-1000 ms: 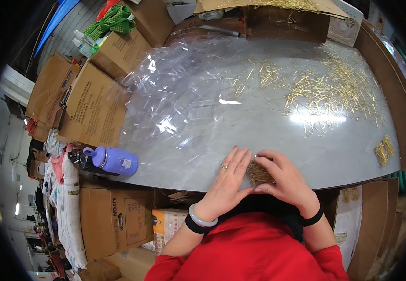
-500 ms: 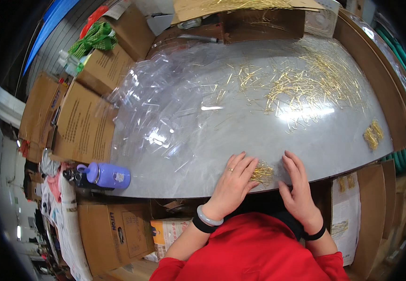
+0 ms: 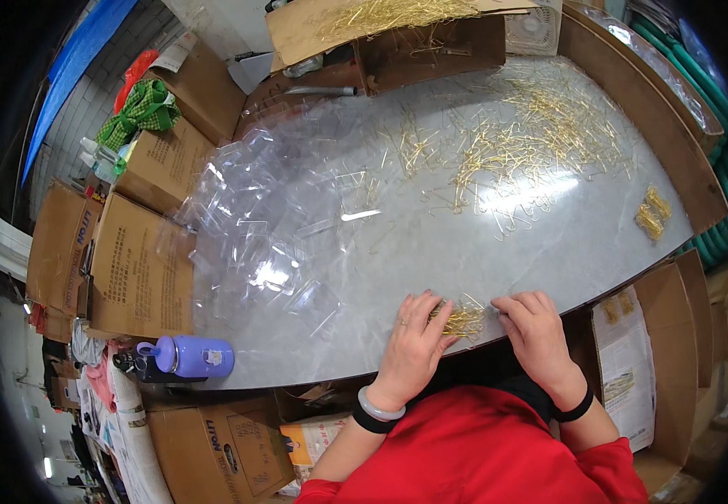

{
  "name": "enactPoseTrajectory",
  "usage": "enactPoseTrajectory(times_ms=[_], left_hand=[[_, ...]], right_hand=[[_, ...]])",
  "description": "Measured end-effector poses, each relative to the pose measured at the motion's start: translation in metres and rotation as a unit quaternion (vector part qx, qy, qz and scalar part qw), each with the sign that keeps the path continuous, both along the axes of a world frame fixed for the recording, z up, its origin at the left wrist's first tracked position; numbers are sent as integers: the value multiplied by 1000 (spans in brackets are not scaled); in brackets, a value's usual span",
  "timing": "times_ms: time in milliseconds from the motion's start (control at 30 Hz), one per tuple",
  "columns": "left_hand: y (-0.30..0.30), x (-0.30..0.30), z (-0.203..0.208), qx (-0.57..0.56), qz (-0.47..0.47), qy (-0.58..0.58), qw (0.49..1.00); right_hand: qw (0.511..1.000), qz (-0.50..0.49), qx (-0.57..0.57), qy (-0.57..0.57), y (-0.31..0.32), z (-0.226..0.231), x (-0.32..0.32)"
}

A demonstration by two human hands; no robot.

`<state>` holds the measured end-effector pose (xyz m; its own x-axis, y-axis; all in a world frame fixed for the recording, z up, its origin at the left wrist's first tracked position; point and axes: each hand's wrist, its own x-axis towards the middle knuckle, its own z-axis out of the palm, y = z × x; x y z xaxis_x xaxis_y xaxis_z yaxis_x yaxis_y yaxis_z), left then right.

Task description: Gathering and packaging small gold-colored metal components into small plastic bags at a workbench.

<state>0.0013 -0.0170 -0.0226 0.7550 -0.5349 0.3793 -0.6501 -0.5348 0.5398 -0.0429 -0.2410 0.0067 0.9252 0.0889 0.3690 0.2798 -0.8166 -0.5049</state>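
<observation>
A small bundle of gold wire hooks (image 3: pixel 465 320) lies near the table's front edge, between my two hands. My left hand (image 3: pixel 414 343) is closed around the bundle's left end, with thumb and fingers on either side of it. Just right of the bundle, my right hand (image 3: pixel 539 338) has its fingers drawn together with the thumb. Whether anything is between those fingertips is too small to tell. Farther off, a wide loose pile of gold wire hooks (image 3: pixel 540 139) spreads over the grey table (image 3: pixel 414 269). Two tidy gold bundles (image 3: pixel 652 213) sit at the right edge.
Clear plastic pieces (image 3: pixel 272 202) cover the table's left side. A purple bottle (image 3: pixel 200 357) stands at the front left corner. Cardboard boxes (image 3: pixel 146 269) line the left, and a cardboard wall (image 3: pixel 658 126) borders the right. An open carton (image 3: pixel 658 336) sits below on the right.
My right hand's fingers have drawn together beside the bundle, where they were spread before. My left hand stays at the bundle. The whole view has shifted and turned slightly.
</observation>
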Motion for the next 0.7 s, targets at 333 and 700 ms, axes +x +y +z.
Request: enactPoseTrajectory(times_ms=[333,700], left_hand=[[0,5,4,2,-9,30,1000],[-2,9,15,103,-36,-18,994]], right_hand=[[991,120,49,-32,15,-13,49],[992,111,46,-27,9,-18,18]])
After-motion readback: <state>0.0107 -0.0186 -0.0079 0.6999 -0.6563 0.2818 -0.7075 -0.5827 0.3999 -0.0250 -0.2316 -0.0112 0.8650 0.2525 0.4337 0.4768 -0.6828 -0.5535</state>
